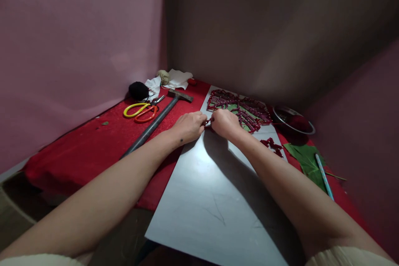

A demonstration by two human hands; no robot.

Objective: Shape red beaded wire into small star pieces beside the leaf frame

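Note:
A white board (190,208) carries nails wound with dark red thread in a leaf-like pattern (249,110), with green showing inside it. At the pattern's near left corner my left hand (191,126) is closed, its fingertips against a small dark red bit I cannot make out clearly. Right beside it, my right hand (225,122) is closed in a pinch, seemingly on red thread; its fingers hide most of it. A smaller star-shaped outline of red thread (272,146) lies beyond my right forearm.
Left on the red cloth (84,149) lie a hammer (158,118), scissors (141,110), a black yarn ball (139,91), a beige ball (163,77) and white paper (179,78). To the right are a metal bowl (311,129) with red thread, a green leaf (307,158) and a pen (324,176). Walls stand close.

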